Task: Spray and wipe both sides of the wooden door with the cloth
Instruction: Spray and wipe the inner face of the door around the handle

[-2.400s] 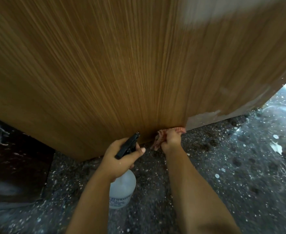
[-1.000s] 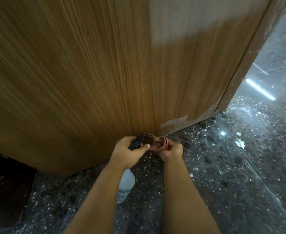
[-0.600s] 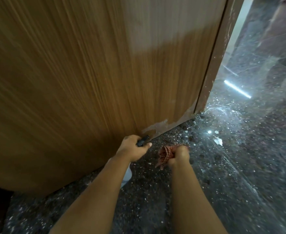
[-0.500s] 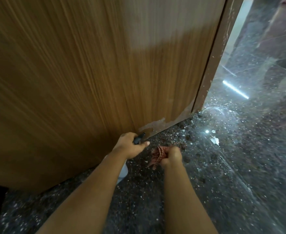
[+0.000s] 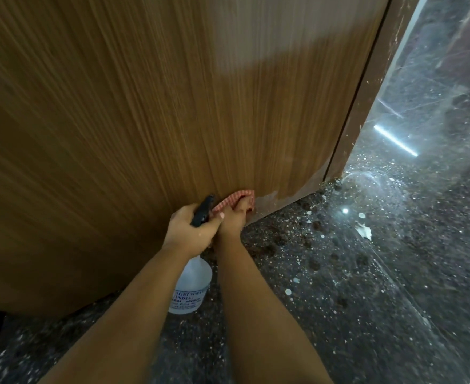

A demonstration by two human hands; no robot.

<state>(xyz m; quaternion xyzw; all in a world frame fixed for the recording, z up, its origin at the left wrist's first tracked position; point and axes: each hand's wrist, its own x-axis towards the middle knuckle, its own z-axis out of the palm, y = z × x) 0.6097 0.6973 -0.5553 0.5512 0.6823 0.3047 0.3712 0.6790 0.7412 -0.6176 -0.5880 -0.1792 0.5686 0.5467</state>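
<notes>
Right hand (image 5: 235, 217) back on the door (image 5: 173, 106), fingers pinching cloth (image 5: 235, 197) against its bottom edge; left hand (image 5: 191, 231) grips sprayer (image 5: 191, 284); press flat, wipe along grain.

door (image 5: 173, 106) fills far and left, blocks passage | door edge (image 5: 367, 87) at right; open gap right of it | speckled floor (image 5: 353, 273) open near and right | white scrap (image 5: 364, 231) on floor at right | both forearms occupy near centre

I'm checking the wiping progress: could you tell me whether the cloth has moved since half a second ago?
Yes. The cloth, gripped by the right hand, went from off the wooden door back onto its bottom edge.
</notes>
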